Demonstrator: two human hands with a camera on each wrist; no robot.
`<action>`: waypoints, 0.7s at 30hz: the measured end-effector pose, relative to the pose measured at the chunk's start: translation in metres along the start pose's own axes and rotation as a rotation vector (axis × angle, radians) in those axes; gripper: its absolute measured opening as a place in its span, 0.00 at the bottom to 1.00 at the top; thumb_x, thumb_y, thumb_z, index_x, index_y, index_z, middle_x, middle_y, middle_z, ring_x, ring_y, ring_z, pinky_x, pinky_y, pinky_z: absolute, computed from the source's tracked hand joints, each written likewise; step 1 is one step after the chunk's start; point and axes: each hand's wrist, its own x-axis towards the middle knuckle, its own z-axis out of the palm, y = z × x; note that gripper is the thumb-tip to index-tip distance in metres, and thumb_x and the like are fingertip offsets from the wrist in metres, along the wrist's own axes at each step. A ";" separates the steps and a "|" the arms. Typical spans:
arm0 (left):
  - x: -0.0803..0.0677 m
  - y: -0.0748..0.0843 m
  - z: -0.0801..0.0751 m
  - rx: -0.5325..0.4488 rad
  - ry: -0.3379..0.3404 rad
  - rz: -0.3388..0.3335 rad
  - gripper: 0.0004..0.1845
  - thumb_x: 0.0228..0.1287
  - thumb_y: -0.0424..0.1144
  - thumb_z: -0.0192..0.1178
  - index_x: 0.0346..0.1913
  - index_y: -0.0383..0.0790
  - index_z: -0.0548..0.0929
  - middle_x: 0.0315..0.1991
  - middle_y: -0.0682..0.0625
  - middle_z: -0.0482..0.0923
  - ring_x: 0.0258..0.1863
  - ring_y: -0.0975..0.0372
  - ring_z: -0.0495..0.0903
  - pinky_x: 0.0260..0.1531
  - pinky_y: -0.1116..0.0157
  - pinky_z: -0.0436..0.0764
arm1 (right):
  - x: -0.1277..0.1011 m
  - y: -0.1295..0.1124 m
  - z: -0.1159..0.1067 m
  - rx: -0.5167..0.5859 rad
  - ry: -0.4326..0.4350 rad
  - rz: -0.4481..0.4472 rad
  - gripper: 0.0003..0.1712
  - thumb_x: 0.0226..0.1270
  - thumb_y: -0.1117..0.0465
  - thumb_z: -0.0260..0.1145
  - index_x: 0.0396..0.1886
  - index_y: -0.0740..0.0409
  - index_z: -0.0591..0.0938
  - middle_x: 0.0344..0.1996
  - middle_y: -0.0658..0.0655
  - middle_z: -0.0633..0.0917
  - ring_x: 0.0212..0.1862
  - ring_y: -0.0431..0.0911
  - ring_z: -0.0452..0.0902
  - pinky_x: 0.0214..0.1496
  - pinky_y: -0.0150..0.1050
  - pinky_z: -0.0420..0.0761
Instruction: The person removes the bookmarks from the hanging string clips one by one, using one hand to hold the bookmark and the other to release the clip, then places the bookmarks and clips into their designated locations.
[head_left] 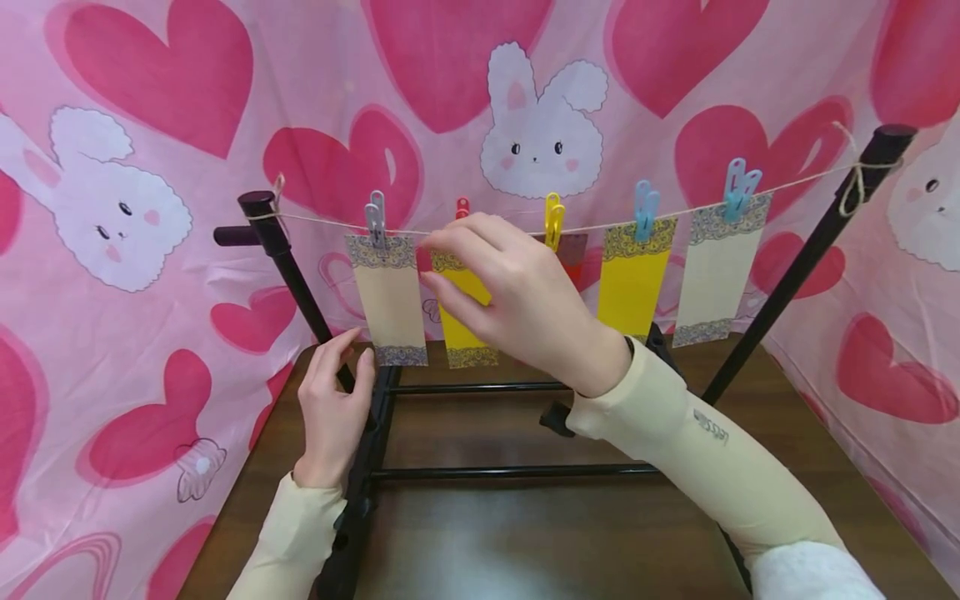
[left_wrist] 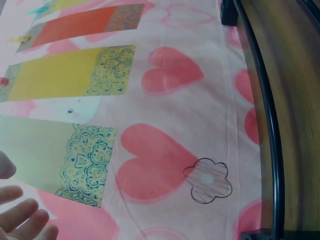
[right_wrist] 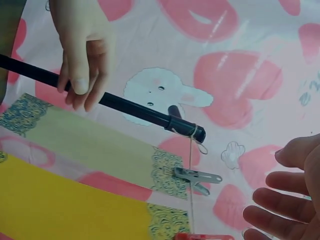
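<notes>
Cards [head_left: 637,283]: five, clipped along the cord [head_left: 322,222] between black posts [head_left: 789,287].
Right hand [head_left: 528,292]: empty, thumb and fingertips apart, near the red clip [head_left: 462,205].
Left hand [head_left: 333,404]: empty, fingers loosely bent, near the left post [head_left: 294,279].
Clips [head_left: 377,223]: pegging looks complete; adjustment would call for a light pinch.
Sleeve lettering [head_left: 710,427]: dark, too small for me to read.

Indoor setting, seemingly a small makeshift craft or display nook; which kind of room holds it cannot be told. Pink cloth [head_left: 315,58] printed with hearts [head_left: 896,367] and rabbits [head_left: 542,154] walls the back and both sides. On a dark wood-grain counter [head_left: 525,542] stands a black frame [head_left: 517,472], its string [head_left: 322,221] hung with pegged cards [head_left: 397,304].
</notes>
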 end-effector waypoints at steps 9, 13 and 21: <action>0.007 0.002 0.001 -0.064 -0.048 -0.057 0.21 0.71 0.30 0.65 0.65 0.34 0.80 0.58 0.42 0.82 0.56 0.51 0.82 0.61 0.73 0.76 | 0.021 0.001 0.002 -0.076 -0.011 0.003 0.18 0.71 0.56 0.72 0.55 0.61 0.86 0.49 0.57 0.88 0.52 0.50 0.82 0.59 0.46 0.78; 0.009 0.001 0.004 -0.109 -0.023 -0.086 0.20 0.72 0.29 0.65 0.64 0.34 0.81 0.58 0.41 0.82 0.56 0.52 0.82 0.60 0.74 0.77 | 0.027 0.002 0.005 -0.096 -0.033 0.013 0.18 0.72 0.55 0.70 0.55 0.60 0.86 0.49 0.57 0.88 0.52 0.50 0.81 0.60 0.46 0.77; 0.018 0.019 0.009 -0.191 0.035 -0.160 0.16 0.73 0.26 0.61 0.61 0.27 0.82 0.55 0.35 0.83 0.53 0.62 0.81 0.57 0.74 0.78 | 0.042 0.008 0.009 -0.100 -0.061 0.037 0.17 0.74 0.55 0.69 0.55 0.61 0.86 0.48 0.57 0.88 0.49 0.50 0.81 0.55 0.45 0.77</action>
